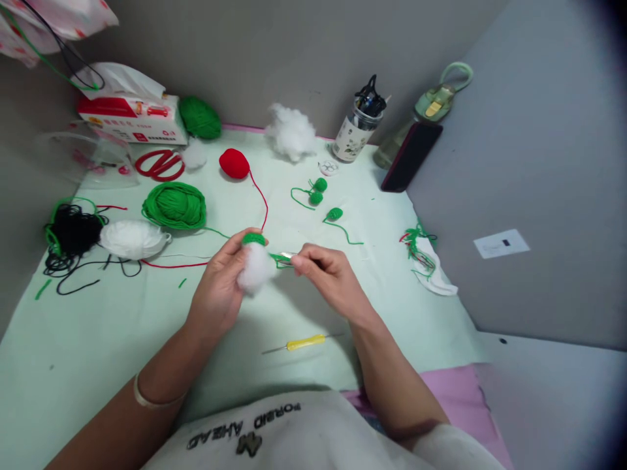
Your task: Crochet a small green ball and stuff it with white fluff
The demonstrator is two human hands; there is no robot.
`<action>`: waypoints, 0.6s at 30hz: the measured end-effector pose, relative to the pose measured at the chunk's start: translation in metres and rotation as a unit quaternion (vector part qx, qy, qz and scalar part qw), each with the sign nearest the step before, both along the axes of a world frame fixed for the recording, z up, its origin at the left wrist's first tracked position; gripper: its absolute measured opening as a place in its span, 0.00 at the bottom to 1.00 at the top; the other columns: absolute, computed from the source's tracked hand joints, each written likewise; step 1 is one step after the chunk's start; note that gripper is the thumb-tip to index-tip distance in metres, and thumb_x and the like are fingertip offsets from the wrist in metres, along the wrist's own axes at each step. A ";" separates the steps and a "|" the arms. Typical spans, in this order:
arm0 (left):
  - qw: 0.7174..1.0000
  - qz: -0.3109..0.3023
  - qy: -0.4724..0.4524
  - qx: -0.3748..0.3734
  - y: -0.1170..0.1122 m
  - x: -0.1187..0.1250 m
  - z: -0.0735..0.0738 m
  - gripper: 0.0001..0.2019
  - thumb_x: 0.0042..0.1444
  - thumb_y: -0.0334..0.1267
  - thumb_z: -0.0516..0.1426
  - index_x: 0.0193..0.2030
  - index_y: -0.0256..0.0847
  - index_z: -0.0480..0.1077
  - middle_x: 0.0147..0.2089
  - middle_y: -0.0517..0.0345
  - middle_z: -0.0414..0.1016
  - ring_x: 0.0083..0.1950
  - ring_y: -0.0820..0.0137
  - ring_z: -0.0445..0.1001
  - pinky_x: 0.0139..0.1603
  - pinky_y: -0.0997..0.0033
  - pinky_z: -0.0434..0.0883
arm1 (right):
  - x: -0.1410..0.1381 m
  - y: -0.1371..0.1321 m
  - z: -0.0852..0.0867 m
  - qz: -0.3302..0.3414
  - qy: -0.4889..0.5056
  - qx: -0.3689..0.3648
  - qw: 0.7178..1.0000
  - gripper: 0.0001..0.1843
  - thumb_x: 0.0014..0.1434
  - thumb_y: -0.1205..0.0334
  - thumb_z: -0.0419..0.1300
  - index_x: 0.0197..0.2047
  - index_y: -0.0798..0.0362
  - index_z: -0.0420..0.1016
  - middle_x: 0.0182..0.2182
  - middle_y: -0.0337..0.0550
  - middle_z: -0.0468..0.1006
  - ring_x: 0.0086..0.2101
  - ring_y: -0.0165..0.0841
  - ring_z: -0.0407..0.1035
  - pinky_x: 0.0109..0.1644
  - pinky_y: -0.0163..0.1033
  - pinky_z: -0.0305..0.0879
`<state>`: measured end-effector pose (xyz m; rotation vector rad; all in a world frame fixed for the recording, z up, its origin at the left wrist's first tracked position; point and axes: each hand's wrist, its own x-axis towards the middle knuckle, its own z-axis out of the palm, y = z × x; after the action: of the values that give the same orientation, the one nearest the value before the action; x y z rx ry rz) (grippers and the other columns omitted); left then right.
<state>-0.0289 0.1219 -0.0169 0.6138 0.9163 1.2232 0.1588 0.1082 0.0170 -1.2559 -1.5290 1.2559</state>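
My left hand (219, 287) is closed around a small green crochet piece (253, 239), with a tuft of white stuffing (257, 269) bulging out below it. To its right, my right hand (323, 271) pinches a slim silvery tool (287, 256); its exact kind is hard to make out. Green yarn lies along that tool, between the two hands. On the table below them rests a yellow-handled crochet hook (305, 343). Red yarn runs from a red yarn ball (234, 163) to behind my left hand, and a green strand leads toward it from a green yarn skein (175, 205).
Red scissors (160, 165), white yarn (134, 239) and black yarn (76, 230) lie left. Small green crocheted balls (316, 198) and a stuffing clump (292, 132) sit beyond my hands. A pen jar (351, 137), bottle (392, 147) and phone (412, 156) stand back right.
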 end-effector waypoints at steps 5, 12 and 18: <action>0.999 -0.050 -0.008 0.007 -0.007 0.007 0.002 0.12 0.55 0.40 0.69 0.46 0.47 0.80 0.36 0.58 0.78 0.31 0.72 0.72 0.30 0.76 0.71 | -0.006 0.000 0.001 -0.004 0.228 -0.012 0.974 0.18 0.63 0.50 0.64 0.27 0.50 0.68 0.40 0.42 0.77 0.33 0.32 0.71 0.33 0.38 0.64; 0.997 -0.052 0.037 0.052 -0.012 0.009 -0.001 0.11 0.59 0.40 0.66 0.48 0.49 0.77 0.41 0.60 0.76 0.33 0.74 0.71 0.28 0.78 0.68 | -0.011 0.001 -0.003 -0.032 0.043 -0.045 0.998 0.15 0.65 0.49 0.63 0.36 0.51 0.71 0.30 0.35 0.72 0.26 0.26 0.60 0.31 0.35 0.56; 0.987 -0.067 0.123 0.078 -0.016 0.010 -0.005 0.09 0.61 0.43 0.65 0.47 0.47 0.78 0.36 0.62 0.73 0.29 0.75 0.67 0.26 0.77 0.65 | -0.014 -0.003 0.000 -0.014 0.003 -0.056 0.998 0.21 0.63 0.47 0.63 0.25 0.53 0.67 0.21 0.31 0.57 0.25 0.26 0.50 0.29 0.36 0.46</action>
<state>-0.0189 0.1063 -0.0217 0.9533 0.9735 1.1195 0.1449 0.1048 0.0168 -1.3390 -1.4487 1.3410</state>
